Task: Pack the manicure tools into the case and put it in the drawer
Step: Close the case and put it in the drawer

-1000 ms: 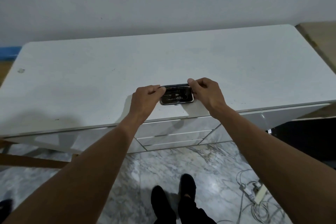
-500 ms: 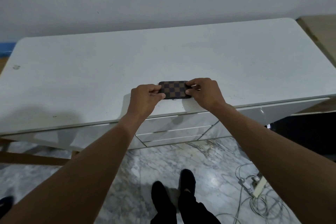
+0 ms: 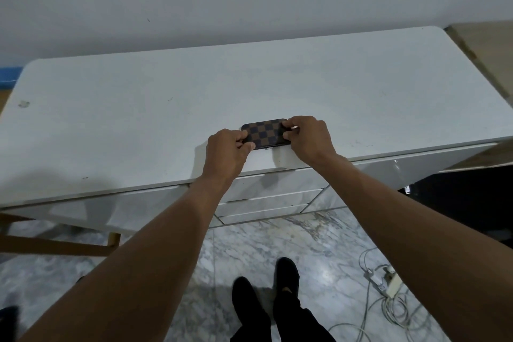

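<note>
Now that the flat brown-checked case [image 3: 265, 133], open a second ago, is closed, packing looks done | left hand [image 3: 226, 151], right hand [image 3: 308, 137] pinch its ends | near edge, white desk [image 3: 277, 78] | latch unclear; drawer [image 3: 277, 181] next

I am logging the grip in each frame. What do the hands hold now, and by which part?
The closed case: the left hand pinches its left end, and the right hand pinches its right end.

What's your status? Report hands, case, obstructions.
Left hand and right hand both grip the case ends. Case closed, flat on tabletop. Below, drawers shut; nothing blocking.
</note>
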Demonstrator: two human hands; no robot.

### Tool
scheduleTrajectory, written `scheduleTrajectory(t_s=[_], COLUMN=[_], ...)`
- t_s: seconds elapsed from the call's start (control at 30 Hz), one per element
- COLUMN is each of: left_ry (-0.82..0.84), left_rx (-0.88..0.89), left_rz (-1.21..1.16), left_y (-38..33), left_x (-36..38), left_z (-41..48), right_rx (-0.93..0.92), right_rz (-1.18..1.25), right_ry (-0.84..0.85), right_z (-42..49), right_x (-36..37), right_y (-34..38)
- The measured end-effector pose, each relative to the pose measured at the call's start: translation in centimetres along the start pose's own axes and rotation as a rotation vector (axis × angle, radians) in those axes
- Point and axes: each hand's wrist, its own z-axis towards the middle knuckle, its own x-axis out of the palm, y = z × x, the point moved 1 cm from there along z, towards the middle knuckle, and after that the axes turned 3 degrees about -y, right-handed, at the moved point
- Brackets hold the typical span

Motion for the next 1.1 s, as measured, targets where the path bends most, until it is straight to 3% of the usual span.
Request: scheduleTrajectory(t_s=[0.2, 0.3, 0.4, 0.73, 0.83, 1.1], left_ry=[-0.069, -0.151, -0.098, 0.148, 0.141, 0.137], left_rx=[0.014, 0.259, 0.396, 0.277, 0.222, 0.194], left_rz=[-0.054, -0.028, 0.025, 0.436, 0.36, 0.262], left_y=[0.1, 1.1, 3.1, 7.6, 7.8, 8.5], left_x=[-0.3, 0.1, 1.0, 2.1, 2.6, 3.2], left_z=[-1.3, -5.0, -8.5, -10.2, -10.4, -11.5], right_rx=[-0.069, -0.21, -0.343, -0.32, -0.253, -0.253], right_rz=[-0.038, -0.147, -0.218, -0.48, -0.455, -0.41], right_ry=[-0.013, -0.1, -0.137, 0.091, 0.132, 0.01], right_z=[-2.3, -5.8, -9.2, -10.1, -10.1, -11.1], right_x=[-1.1, -0.6, 0.4, 3.2, 3.6, 4.4], right_y=[-0.2, -1.6, -3.5, -6.2, -6.8, -7.2])
